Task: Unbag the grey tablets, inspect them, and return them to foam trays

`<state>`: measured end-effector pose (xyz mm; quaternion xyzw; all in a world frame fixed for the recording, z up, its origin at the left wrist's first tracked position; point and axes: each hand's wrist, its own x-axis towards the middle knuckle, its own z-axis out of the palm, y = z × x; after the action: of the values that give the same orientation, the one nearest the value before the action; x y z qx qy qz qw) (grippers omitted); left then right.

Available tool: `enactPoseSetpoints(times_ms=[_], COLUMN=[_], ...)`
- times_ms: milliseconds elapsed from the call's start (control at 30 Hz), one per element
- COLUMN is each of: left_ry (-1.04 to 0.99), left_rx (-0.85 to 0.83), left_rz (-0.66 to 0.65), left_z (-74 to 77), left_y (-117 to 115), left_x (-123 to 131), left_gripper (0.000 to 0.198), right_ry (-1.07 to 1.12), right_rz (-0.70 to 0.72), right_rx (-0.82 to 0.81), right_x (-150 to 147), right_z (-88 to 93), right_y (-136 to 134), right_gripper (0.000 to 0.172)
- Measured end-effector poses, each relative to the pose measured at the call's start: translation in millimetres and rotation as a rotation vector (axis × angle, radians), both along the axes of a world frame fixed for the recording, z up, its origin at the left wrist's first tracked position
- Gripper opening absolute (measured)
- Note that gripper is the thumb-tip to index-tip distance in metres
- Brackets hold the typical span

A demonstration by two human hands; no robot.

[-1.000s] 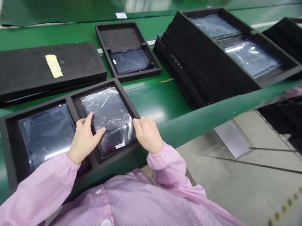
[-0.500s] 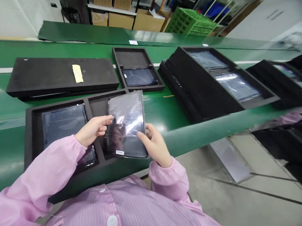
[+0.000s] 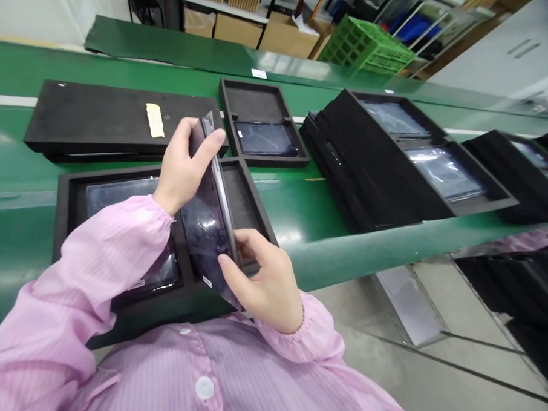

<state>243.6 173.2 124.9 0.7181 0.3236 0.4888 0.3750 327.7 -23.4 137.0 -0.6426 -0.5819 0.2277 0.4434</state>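
1. Carrying a small white label [image 3: 207, 282], too small to read, near the lower end of the dark tablet [image 3: 206, 223] in its clear plastic sleeve; also showing a pale yellow sticker [image 3: 154, 120] with unreadable tiny print on a black foam lid [image 3: 93, 116].
2. Counting two bare hands and five other sleeved tablets lying in black foam trays, the one at far right only partly showing.
3. Standing the dark tablet nearly on edge, its long axis running away from the torso toward the belt's far side, its glossy face turning toward the left.
4. Wrapping the left hand [image 3: 186, 167] narrowly around the upper end; pinching the lower end in the right hand [image 3: 263, 278], thumb on the glossy face, fingers behind.
5. Holding the dark tablet above the right compartment of the near black foam tray [image 3: 63, 215], over the green conveyor belt [image 3: 282, 193].
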Motion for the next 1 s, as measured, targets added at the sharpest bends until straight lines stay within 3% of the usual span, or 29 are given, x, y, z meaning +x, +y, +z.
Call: enactPoseSetpoints(times_ms=[167, 300, 600, 800, 1000], left_ry=[-0.092, -0.143, -0.118, -0.040, -0.013], left_rx=[0.026, 0.017, 0.098, 0.134, 0.171], left_rz=[0.128, 0.139, 0.148, 0.216, 0.255], left_z=[-16.1, -24.4, -11.7, -6.2, -8.7], left_y=[15, 16, 1, -6, -7], left_x=[17, 21, 20, 23, 30], left_gripper=[0.042, 0.038, 0.036, 0.028, 0.029], right_ry=[0.131, 0.159, 0.067, -0.049, -0.019], right_rz=[0.064, 0.059, 0.016, -0.044, 0.027], right_rx=[-0.016, 0.011, 0.152, 0.198, 0.172], right_x=[11, 16, 17, 18, 31], right_z=[-5.0, -5.7, 0.0, -5.4, -9.2], right_y=[3, 4, 9, 7, 4], right_gripper=[0.026, 0.024, 0.006, 0.023, 0.018])
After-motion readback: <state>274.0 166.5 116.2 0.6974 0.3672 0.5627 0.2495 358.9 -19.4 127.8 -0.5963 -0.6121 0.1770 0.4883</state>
